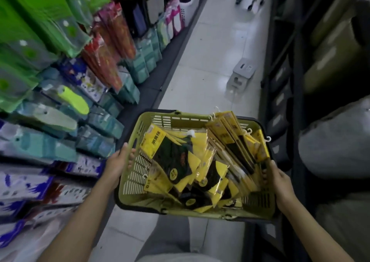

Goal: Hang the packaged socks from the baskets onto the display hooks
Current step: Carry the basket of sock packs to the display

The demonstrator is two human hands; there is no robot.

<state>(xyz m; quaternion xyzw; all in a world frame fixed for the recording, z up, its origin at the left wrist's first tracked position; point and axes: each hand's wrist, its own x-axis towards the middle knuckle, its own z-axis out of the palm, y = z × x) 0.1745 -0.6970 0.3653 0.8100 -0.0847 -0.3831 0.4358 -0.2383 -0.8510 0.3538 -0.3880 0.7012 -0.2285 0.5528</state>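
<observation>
Basket [180, 119] is olive-green slotted plastic with a dark rim under it, held up over the aisle floor, just in front of the person's grey-trousered legs. It's loaded with socks [180, 157]: yellow-and-black packs in clear wrap, each with a little white hanger hook.

Long side of the basket runs left to right across the view, right end sitting a bit lower. The packs on the left lie flat in a messy heap, with the one hook I can make out pointing to the far wall. The bunch on the right stands on edge and leans toward the far right corner, hooks poking over the rim.

Left hand [118, 161] grips the left rim, thumb outside, fingers curled inside. Right hand [280, 181] is wrapped over the right rim the same way.

Display [60, 81] of hanging packs (green, teal, red, purple) crowds the left side, touching nothing. A grey stool [241, 74] sits on the floor ahead, with dark shelves [284, 81] on the right.
</observation>
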